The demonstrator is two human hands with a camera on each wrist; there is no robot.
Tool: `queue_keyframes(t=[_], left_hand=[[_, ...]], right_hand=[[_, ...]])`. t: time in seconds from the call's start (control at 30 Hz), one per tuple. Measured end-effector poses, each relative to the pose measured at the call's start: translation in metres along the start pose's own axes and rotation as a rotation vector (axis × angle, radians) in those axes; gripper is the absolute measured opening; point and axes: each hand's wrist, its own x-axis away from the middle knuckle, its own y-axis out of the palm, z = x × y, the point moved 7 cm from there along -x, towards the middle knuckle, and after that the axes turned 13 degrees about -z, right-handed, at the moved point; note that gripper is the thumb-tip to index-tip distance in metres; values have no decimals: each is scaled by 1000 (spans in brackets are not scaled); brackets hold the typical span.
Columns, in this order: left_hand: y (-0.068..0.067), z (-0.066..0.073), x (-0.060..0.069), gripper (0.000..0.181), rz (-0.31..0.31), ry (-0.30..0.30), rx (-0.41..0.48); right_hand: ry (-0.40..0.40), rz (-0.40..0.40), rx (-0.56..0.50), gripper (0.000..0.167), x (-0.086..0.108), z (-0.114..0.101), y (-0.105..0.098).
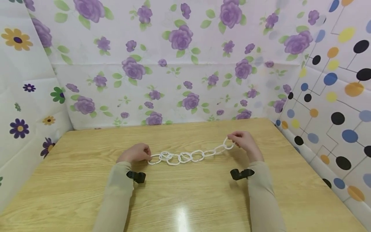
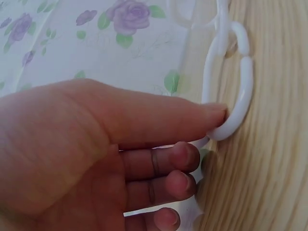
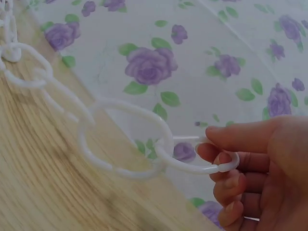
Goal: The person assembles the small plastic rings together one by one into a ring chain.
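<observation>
A chain of several white plastic links (image 1: 173,164) stretches between the two hands above the wooden table. At its left end, the left hand (image 1: 135,153) pinches the last link (image 2: 246,86) between thumb and forefinger; the other fingers are loosely bent beneath. The right hand (image 1: 244,141) grips the opposite end link (image 3: 192,169), thumb on top and fingers curled under it. This right end is raised higher, so the chain slopes up toward it. The links near the left look bunched and overlapping, while those near the right are drawn out in a line.
The wooden table (image 1: 185,190) lies under both forearms. Behind it hangs a cloth with purple roses (image 1: 191,101); a flowered cloth (image 1: 20,96) is at the left and a dotted one (image 1: 337,96) at the right. Black devices (image 1: 242,174) sit on both wrists.
</observation>
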Motion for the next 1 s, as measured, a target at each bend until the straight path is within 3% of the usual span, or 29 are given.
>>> queue_keyframes(t=[0.4,0.6,0.8,1.0], left_hand=[[-13,-15,13,13,71,-37,-10],[-21,-23,15,16,156,-38,71],[-32,-37,23,16,272,-87,118],[-37,-44,24,18,287,-107,182]], right_hand=[[62,91,-94,36,4,19,-21],[76,146,-141,37,13,32,-31],[75,147,-173,36,12,36,-30],[99,159,-141,39,9,32,-32]])
